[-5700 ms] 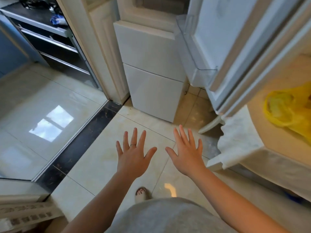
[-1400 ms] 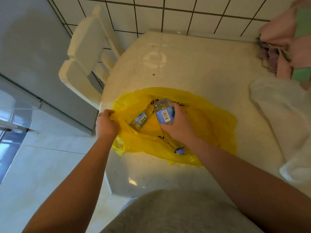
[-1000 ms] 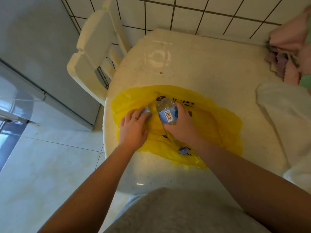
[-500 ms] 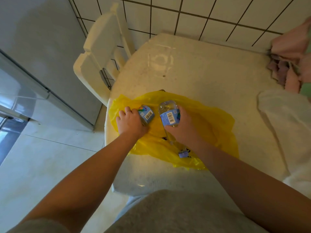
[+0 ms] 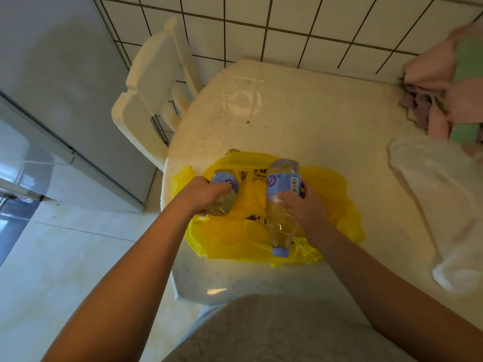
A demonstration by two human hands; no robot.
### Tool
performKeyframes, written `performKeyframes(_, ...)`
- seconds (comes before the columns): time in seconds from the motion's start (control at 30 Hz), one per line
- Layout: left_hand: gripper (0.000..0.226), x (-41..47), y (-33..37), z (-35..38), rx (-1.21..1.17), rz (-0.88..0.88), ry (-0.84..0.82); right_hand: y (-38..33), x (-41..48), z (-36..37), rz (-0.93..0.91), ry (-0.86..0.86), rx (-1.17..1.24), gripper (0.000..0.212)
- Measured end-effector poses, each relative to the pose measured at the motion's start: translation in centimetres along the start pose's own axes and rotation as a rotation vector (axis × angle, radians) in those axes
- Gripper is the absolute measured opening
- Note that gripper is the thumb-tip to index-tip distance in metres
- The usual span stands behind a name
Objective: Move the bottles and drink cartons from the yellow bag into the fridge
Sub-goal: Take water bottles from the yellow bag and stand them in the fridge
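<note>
L hand point(image 5: 201, 195) & R hand point(image 5: 307, 209), fingers curled round left bottle point(image 5: 226, 183) & right bottle point(image 5: 281, 180), over yellow bag point(image 5: 330, 195) at frame centre — lift both clear of plastic, grip mid-body — then to fridge point(image 5: 65, 82), upper left

White square wall tiles point(image 5: 287, 24) with dark grout behind a pale speckled worktop point(image 5: 326, 121), a round glare of light point(image 5: 241, 100) on it. At left, a white chair point(image 5: 146, 100) just beside the worktop. Below, glossy pale floor tiles point(image 5: 65, 257).
</note>
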State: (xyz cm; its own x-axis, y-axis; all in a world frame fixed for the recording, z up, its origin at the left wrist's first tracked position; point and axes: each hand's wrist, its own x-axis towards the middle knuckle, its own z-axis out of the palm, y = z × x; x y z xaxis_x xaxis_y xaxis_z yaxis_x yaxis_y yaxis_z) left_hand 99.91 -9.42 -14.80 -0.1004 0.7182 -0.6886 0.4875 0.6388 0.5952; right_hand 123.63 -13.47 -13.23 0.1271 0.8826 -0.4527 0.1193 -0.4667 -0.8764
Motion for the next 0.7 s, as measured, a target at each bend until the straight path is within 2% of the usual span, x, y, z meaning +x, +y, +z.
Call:
performKeyframes(0.13,0.043,-1.5,0.3,0.2,-0.277,-0.168,-0.187,0.3,-1.5,-0.5,0.071,-0.028,0.165,0.033)
performKeyframes(0.2,0.045,-1.8,0.2,0.2,-0.391,-0.220,-0.251,0.6,-2.1,-0.7,0.093,-0.036,0.260,0.030)
performKeyframes(0.27,0.051,-1.8,0.3,0.2,-0.514,-0.234,-0.272,0.9,-2.7,-0.7,0.106,-0.036,0.339,0.021)
performKeyframes(0.37,0.058,-2.1,0.5,0.2,-0.630,-0.220,-0.311,1.2,-3.4,-0.5,0.146,-0.068,0.429,0.041)
performKeyframes(0.5,0.048,-4.4,0.4,0.4,-0.726,-0.207,-0.427,1.2,-4.2,-0.6,0.229,-0.136,0.518,0.042)
performKeyframes(0.7,0.057,-9.5,-2.0,2.1,-0.929,-0.234,-0.560,1.2,-5.2,-1.7,0.316,-0.209,0.613,0.045)
